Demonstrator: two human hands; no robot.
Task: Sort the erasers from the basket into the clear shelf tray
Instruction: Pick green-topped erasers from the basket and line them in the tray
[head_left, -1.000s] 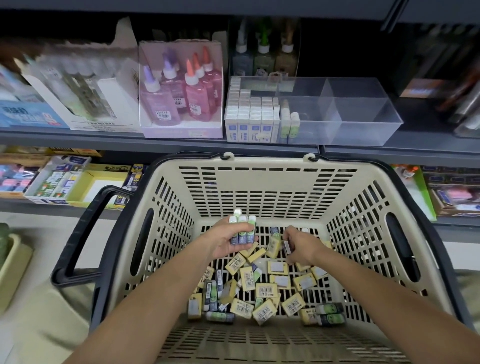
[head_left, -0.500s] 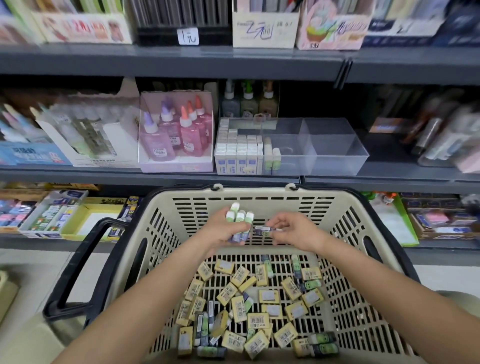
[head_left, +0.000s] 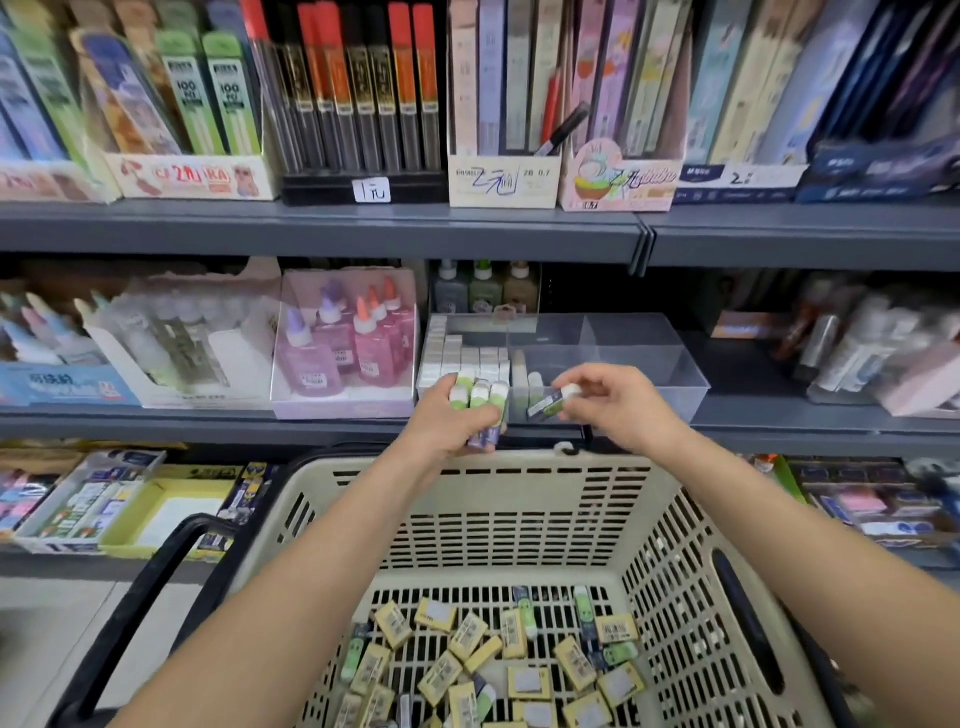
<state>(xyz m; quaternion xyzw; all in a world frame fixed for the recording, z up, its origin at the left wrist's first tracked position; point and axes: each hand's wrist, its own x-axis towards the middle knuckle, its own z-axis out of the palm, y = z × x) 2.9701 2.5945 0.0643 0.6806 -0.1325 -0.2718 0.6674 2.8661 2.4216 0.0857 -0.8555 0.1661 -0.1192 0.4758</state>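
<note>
Pinching one slanted eraser (head_left: 548, 404) in right hand (head_left: 618, 410), left hand (head_left: 447, 428) clasping three upright erasers (head_left: 480, 397), clear tray (head_left: 649, 353) behind

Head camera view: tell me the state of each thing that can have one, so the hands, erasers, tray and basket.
Left hand: grips a bunch of erasers, upright, in front of the tray.
Right hand: fingers pinch a single eraser, tilted.
Clear shelf tray: on the middle shelf, left compartment stocked in rows.
Basket: below the shelf, partly unloaded.
Loose erasers: scattered on the basket floor.
</note>
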